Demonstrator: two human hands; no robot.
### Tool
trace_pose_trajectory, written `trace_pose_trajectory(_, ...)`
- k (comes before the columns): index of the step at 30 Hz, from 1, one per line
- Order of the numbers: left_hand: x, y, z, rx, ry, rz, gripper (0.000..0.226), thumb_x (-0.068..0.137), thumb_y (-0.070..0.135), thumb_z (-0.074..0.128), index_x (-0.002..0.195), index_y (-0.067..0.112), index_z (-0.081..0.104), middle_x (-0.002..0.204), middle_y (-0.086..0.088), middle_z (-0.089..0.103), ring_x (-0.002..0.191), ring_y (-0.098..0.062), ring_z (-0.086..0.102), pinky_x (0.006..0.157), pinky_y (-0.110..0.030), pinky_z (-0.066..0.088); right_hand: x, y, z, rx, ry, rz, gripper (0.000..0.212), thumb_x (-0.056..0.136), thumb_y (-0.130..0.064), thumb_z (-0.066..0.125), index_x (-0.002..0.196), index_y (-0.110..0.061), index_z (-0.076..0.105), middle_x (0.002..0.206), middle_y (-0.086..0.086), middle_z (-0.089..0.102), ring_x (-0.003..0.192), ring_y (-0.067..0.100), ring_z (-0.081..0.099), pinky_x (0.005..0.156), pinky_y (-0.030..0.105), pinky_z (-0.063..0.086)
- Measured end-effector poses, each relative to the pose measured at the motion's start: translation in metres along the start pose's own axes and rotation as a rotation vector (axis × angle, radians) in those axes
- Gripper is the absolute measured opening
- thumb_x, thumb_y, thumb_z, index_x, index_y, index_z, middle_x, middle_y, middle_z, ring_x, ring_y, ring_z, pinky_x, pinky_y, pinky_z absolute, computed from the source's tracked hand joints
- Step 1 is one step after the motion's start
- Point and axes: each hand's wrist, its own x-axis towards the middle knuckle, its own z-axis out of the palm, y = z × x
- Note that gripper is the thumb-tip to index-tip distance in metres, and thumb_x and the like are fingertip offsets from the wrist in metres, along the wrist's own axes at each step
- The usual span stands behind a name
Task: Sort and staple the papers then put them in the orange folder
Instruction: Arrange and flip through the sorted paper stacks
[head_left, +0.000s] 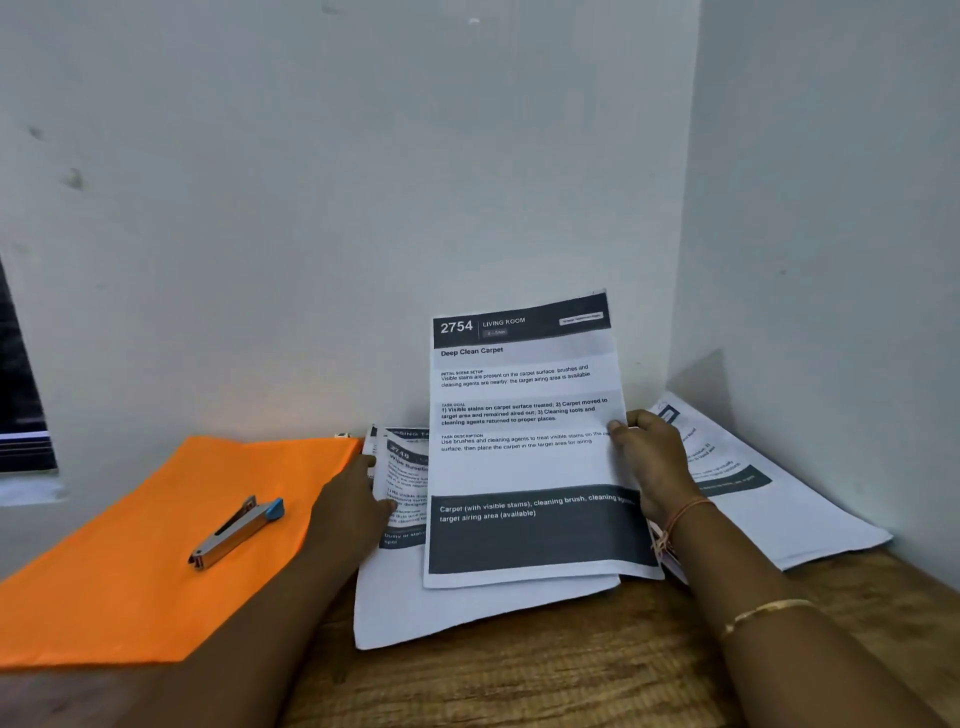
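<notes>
A printed sheet (524, 457) headed "2754 Living Room, Deep Clean Carpet" is raised at the middle, its bottom edge on a stack of papers (415, 608). My right hand (654, 467) pinches its right edge. My left hand (353, 504) rests on the stack's left side, touching a curled page (405, 483). An orange folder (156, 561) lies flat at the left. On it lies a metal stapler (236, 532) with a blue end.
A second pile of printed papers (769, 499) sits in the right corner against the wall. White walls close the back and right. The wooden table (545, 670) shows in front. A dark window edge (21, 405) is at far left.
</notes>
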Motion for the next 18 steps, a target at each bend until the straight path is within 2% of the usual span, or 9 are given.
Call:
trace_pose_trajectory(2, 0.001, -0.002, 0.000, 0.067, 0.015, 0.027, 0.059, 0.083, 0.008, 0.067, 0.136, 0.008, 0.042, 0.133, -0.013, 0.051, 0.120, -0.027, 0.048, 0.090, -0.028, 0.039, 0.000, 0.000, 0.001, 0.013, -0.007, 0.005, 0.011, 0.091, -0.007, 0.055, 0.093, -0.004, 0.066, 0.092, 0.008, 0.063, 0.085, 0.021, 0.054, 0.075, 0.025, 0.039)
trace_pose_trajectory(4, 0.003, -0.003, 0.001, 0.128, 0.084, 0.061, 0.054, 0.085, 0.013, 0.067, 0.134, 0.011, 0.046, 0.132, -0.013, 0.051, 0.121, -0.027, 0.046, 0.096, -0.032, 0.037, 0.000, -0.001, 0.001, 0.027, -0.006, 0.004, 0.009, 0.091, -0.007, 0.056, 0.088, -0.009, 0.065, 0.093, 0.008, 0.064, 0.086, 0.020, 0.054, 0.075, 0.025, 0.039)
trace_pose_trajectory(7, 0.003, 0.004, 0.002, -0.067, 0.179, 0.115, 0.036, 0.094, 0.022, 0.054, 0.127, 0.008, 0.054, 0.126, -0.010, 0.058, 0.117, -0.025, 0.051, 0.094, -0.032, 0.040, 0.000, -0.001, 0.001, 0.035, -0.012, 0.006, 0.011, 0.091, -0.007, 0.056, 0.085, -0.012, 0.065, 0.093, 0.007, 0.064, 0.085, 0.020, 0.055, 0.069, 0.025, 0.041)
trace_pose_trajectory(8, 0.002, 0.009, 0.002, -0.196, 0.160, 0.096, 0.035, 0.095, 0.025, 0.052, 0.125, 0.008, 0.054, 0.122, -0.009, 0.060, 0.112, -0.025, 0.056, 0.091, -0.033, 0.044, 0.000, 0.000, 0.001, 0.040, -0.018, 0.009, 0.013, 0.091, -0.007, 0.056, 0.082, -0.013, 0.064, 0.092, 0.007, 0.064, 0.085, 0.020, 0.055, 0.068, 0.024, 0.042)
trace_pose_trajectory(10, -0.003, 0.020, 0.003, -0.467, 0.051, 0.036, 0.030, 0.095, 0.027, 0.051, 0.121, 0.012, 0.054, 0.110, -0.006, 0.064, 0.093, -0.020, 0.065, 0.076, -0.031, 0.053, 0.000, 0.001, 0.001, 0.037, -0.033, 0.017, 0.017, 0.091, -0.007, 0.057, 0.076, -0.014, 0.063, 0.090, 0.007, 0.064, 0.083, 0.020, 0.055, 0.066, 0.024, 0.042)
trace_pose_trajectory(12, -0.007, 0.026, 0.006, -0.572, -0.066, -0.010, 0.022, 0.093, 0.022, 0.057, 0.114, 0.016, 0.054, 0.100, -0.002, 0.066, 0.081, -0.012, 0.066, 0.064, -0.024, 0.053, -0.001, 0.000, 0.001, 0.020, -0.042, 0.018, 0.014, 0.091, -0.007, 0.056, 0.078, -0.008, 0.063, 0.087, 0.008, 0.062, 0.081, 0.020, 0.053, 0.064, 0.024, 0.041)
trace_pose_trajectory(15, -0.006, 0.027, 0.007, -0.600, -0.162, -0.070, 0.019, 0.089, 0.009, 0.062, 0.107, 0.011, 0.060, 0.094, -0.004, 0.072, 0.077, -0.015, 0.070, 0.062, -0.026, 0.056, -0.004, -0.004, 0.001, -0.088, -0.033, -0.046, 0.014, 0.091, -0.009, 0.054, 0.081, -0.002, 0.061, 0.079, 0.007, 0.059, 0.076, 0.021, 0.052, 0.062, 0.025, 0.038)
trace_pose_trajectory(18, -0.005, 0.026, 0.005, -0.622, -0.182, -0.108, 0.016, 0.087, 0.003, 0.061, 0.103, 0.007, 0.063, 0.088, -0.005, 0.072, 0.077, -0.020, 0.070, 0.072, -0.035, 0.058, -0.010, -0.009, 0.001, -0.332, 0.008, -0.193, 0.020, 0.092, -0.011, 0.050, 0.074, -0.002, 0.050, 0.066, 0.005, 0.048, 0.070, 0.024, 0.045, 0.057, 0.028, 0.031)
